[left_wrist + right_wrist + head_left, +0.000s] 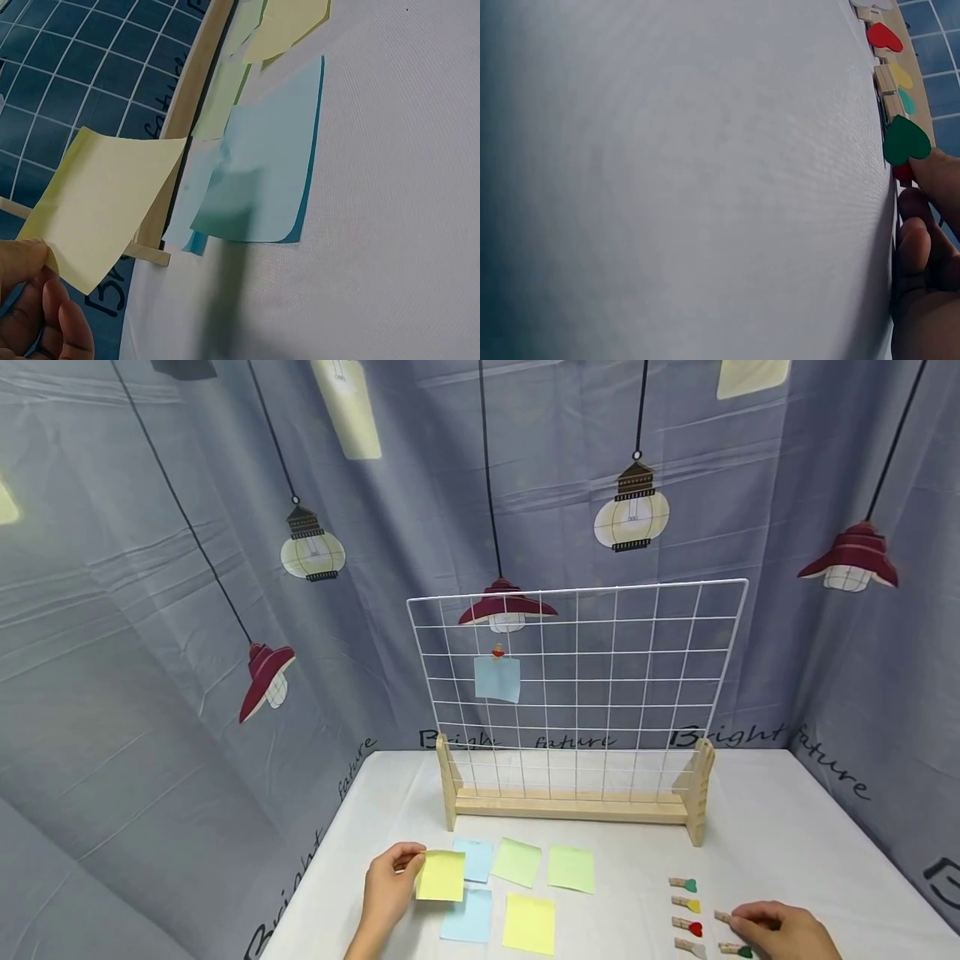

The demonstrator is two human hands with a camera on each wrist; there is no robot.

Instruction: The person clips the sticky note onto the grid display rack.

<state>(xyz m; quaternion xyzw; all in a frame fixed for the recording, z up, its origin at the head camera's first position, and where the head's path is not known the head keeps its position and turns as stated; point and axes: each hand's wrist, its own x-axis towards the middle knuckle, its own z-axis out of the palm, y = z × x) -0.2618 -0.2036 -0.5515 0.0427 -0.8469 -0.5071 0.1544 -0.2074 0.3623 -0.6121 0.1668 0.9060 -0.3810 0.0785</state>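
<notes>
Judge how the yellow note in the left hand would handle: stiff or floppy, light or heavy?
The yellow note is probably light, as the left hand pinches it at just one edge. It likely bends easily, since the thin sheet bows in the left wrist view, though probably not limp, standing out unsupported.

Looks like a small curtained-off space, walled left, right and ahead with grey-blue cloth point(187, 610) printed with hanging lamps point(632, 518) and lettering point(727, 736); furnished with a white-topped table point(757, 827). Cannot be placed as home, office or studio.
</notes>
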